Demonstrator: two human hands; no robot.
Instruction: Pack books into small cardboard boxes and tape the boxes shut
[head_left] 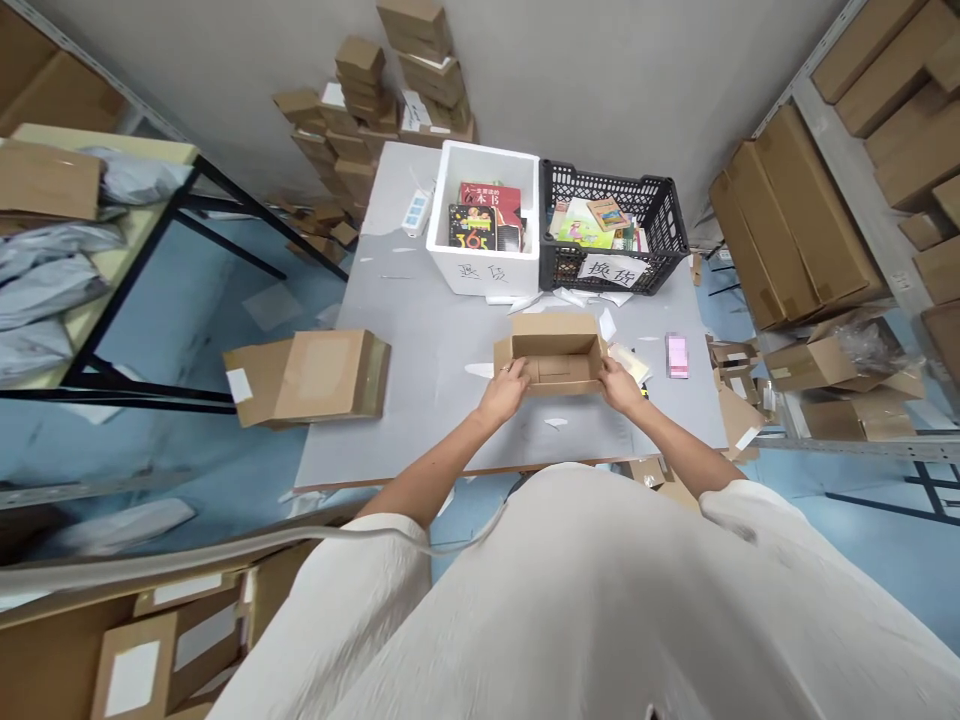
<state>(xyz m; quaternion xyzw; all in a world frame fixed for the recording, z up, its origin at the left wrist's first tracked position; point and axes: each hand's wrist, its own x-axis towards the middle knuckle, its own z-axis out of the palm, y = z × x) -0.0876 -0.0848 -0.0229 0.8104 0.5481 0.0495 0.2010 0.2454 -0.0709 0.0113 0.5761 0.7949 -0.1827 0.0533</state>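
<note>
An open cardboard box (564,370) is in front of me over the grey table (420,350), its inside bare and its far flap raised. My left hand (505,390) grips the box's left near corner, fingers bent over the rim. On the opposite side my right hand (619,384) holds the right near corner in the same way. Beside the right hand lie a pale packet (631,364) and scraps of paper. A phone with a pink screen (676,356) rests farther right.
Behind the box stand a white foam bin (484,278) and a black plastic crate (551,260), both holding books. Flattened-looking cardboard boxes (319,374) sit at the table's left edge. A cable (315,532) crosses at lower left. Shelves with cartons (892,110) flank the right.
</note>
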